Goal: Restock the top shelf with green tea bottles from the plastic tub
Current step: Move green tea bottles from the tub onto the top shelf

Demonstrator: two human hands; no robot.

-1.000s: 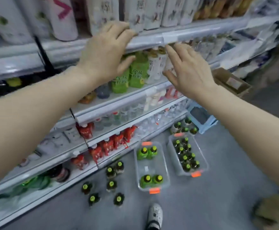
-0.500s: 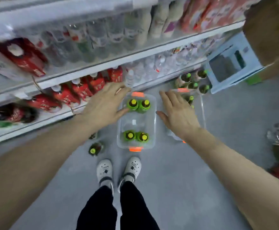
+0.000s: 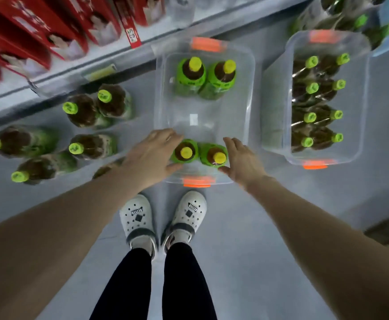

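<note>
A clear plastic tub [image 3: 249, 93] with orange handles stands on the floor before my feet. Two green tea bottles stand at its far end [image 3: 206, 76] and two at its near end [image 3: 199, 154], all with yellow-green caps. My left hand [image 3: 151, 155] hovers at the left of the near pair, fingers spread and relaxed, beside the left bottle. My right hand [image 3: 240, 161] is at the right of the pair, fingers straight, thumb near the right bottle. Neither hand grips a bottle. The top shelf is out of view.
A second clear tub [image 3: 364, 107] at the right holds several dark bottles. Several more bottles [image 3: 89, 109] stand loose on the floor at the left. The bottom shelf [image 3: 73, 72] with red packs runs along the top left. My white shoes [image 3: 163, 215] stand just behind the tub.
My hands came down from the shelf to the tub on the floor. The view dropped and closed in, and both hands now flank the near pair of bottles.
</note>
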